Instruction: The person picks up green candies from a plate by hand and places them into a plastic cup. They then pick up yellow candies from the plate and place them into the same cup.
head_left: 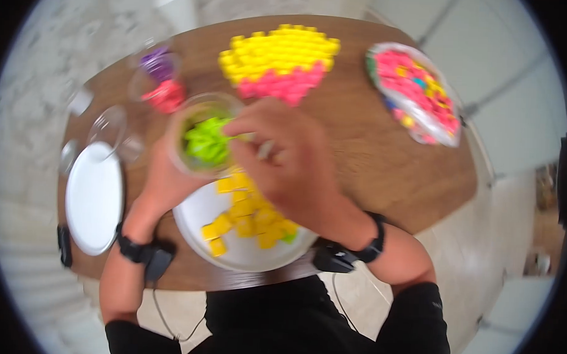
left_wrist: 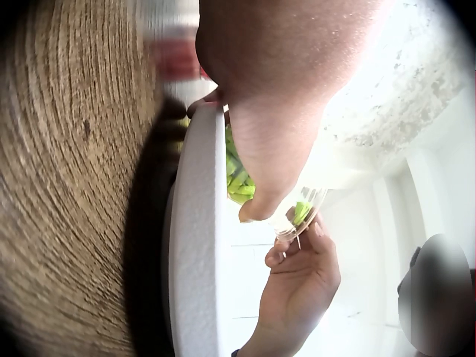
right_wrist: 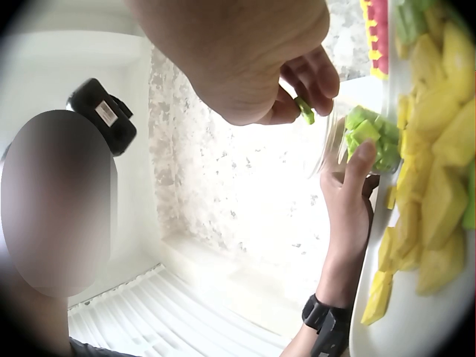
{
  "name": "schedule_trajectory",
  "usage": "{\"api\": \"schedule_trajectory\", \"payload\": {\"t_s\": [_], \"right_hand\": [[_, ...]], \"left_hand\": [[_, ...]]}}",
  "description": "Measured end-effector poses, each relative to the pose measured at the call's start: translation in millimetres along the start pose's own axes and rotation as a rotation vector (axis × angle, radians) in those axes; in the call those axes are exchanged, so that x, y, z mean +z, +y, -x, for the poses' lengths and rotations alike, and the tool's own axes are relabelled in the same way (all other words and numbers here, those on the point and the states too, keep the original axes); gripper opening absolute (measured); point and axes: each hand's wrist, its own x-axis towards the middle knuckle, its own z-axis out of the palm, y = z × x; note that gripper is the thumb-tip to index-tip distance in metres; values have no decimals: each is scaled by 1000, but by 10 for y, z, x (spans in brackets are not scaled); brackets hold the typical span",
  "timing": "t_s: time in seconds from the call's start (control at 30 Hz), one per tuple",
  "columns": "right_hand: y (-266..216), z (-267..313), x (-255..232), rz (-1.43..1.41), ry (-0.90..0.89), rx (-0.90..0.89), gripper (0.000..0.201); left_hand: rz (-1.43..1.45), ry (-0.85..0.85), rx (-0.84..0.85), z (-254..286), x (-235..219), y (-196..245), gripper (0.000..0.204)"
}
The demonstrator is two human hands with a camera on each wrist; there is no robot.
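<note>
Head: hands (head_left: 284, 158) at cup (head_left: 195, 109) (right above)

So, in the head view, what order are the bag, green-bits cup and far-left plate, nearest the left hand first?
1. Green-bits cup: in the left hand.
2. Far-left plate: on the hand's left.
3. Bag: on the table's right.

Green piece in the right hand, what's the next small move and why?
I'd probably drop the green piece into the cup: the right hand pinches it close to the rim, the left hand grips the cup, and other green pieces already lie inside, whereas the plate holds mainly yellow pieces.
</note>
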Motion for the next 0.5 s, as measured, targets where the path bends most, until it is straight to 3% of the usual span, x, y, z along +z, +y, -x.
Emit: {"api": "schedule_trajectory", "payload": {"t_s": [0.5], "right_hand": [[-110, -44, -69, 25, -87, 88, 16]], "left_hand": [[-21, -14, -54, -7, -26, -4, 91]]}}
